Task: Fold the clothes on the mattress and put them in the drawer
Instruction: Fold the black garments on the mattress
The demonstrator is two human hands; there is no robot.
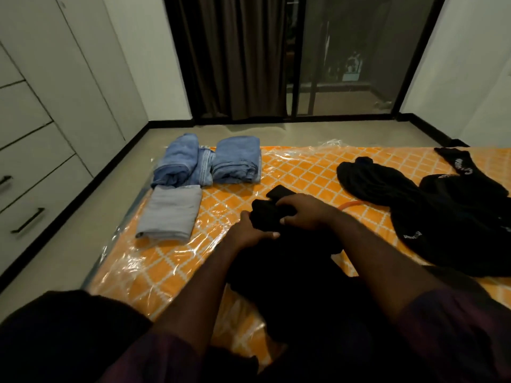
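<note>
Orange mattress (290, 167), folding underway.
Both my hands (250, 230) (302, 211) grip the black garment (276, 258); next fold needs flattening.

An orange-patterned mattress (290, 172) in clear plastic carries folded blue jeans (237, 160) at eleven o'clock. A folded grey garment (170, 212) lies at nine, loose black clothes (431, 214) at three

Mattress (301, 167) patterned in orange with a white lattice, folded jeans (237, 161) coloured blue — a second blue pair (177, 161) beside, folded cloth (170, 214) in pale grey, heaped clothes (431, 217) in black with white lettering, drawers (36, 167) finished white — handles black, curtain (237, 56) in dark brown.
</note>
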